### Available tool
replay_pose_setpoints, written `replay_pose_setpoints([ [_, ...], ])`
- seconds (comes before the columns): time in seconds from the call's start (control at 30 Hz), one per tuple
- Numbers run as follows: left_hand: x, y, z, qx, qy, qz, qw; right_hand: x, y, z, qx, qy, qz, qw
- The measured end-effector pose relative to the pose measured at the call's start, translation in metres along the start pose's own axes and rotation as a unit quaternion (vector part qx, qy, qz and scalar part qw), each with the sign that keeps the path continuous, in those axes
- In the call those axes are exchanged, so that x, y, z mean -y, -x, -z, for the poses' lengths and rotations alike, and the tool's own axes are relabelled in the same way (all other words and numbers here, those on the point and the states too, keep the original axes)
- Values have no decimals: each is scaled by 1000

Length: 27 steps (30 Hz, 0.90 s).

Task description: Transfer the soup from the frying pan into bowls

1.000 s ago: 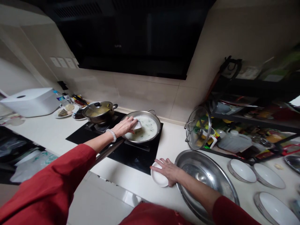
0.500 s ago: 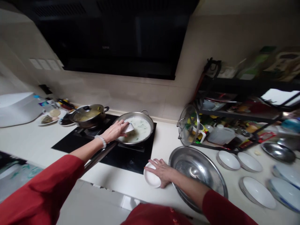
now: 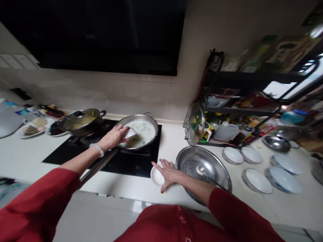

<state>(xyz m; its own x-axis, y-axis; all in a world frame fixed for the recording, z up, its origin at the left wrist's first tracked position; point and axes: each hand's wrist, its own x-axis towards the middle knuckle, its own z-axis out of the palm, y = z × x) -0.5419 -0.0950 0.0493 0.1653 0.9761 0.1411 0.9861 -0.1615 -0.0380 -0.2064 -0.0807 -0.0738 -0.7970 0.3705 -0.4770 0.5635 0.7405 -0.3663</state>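
Observation:
My left hand (image 3: 114,137), a pale bead bracelet at its wrist, is closed on a small white bowl (image 3: 130,133). It holds the bowl low over a wide steel pan (image 3: 158,129) of milky white soup with green bits (image 3: 143,130). Whether the bowl touches the soup is hard to tell. My right hand (image 3: 168,174) is spread over a small white dish (image 3: 156,176) on the counter, hiding its right side; I cannot tell how firmly it touches. Right beside that hand lies a large steel basin (image 3: 199,161).
A lidded pot (image 3: 80,124) sits on the black cooktop (image 3: 126,164), left of the pan. The pan's long handle (image 3: 98,166) points toward me. Several white bowls (image 3: 257,180) stand at right. A glass lid (image 3: 195,124) leans against the black rack (image 3: 242,112).
The view has swung right, so everything sits further left. My right hand's fingers have spread wider above the dish. My left hand still holds the bowl over the pan.

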Motion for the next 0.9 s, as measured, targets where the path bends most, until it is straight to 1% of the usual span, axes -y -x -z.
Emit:
replay_pose_setpoints([
  [0.1,-4,-2,4,3,-2,13,1000,-6,-3,3,50,5,-5,999],
  [0.2,-4,-2,4,7,-10,18,1000,-10,-5,2,65,39,35,997],
  [0.3,-2,-1,1,6,-10,7,1000,-11,-6,-1,46,63,74,994],
  [0.43,0,-1,-2,7,-14,3,1000,-9,-6,-2,15,77,92,993],
  [0.6,0,1,-7,7,-13,6,1000,-7,-5,-2,-7,73,79,994],
  [0.73,-4,3,-4,13,-27,9,1000,-7,-5,-2,-41,65,67,995],
  [0.8,-7,3,-1,19,-38,7,999,-6,-4,2,-53,58,57,995],
  [0.9,-11,2,2,18,-43,-1,999,-1,2,14,-73,36,46,996],
])
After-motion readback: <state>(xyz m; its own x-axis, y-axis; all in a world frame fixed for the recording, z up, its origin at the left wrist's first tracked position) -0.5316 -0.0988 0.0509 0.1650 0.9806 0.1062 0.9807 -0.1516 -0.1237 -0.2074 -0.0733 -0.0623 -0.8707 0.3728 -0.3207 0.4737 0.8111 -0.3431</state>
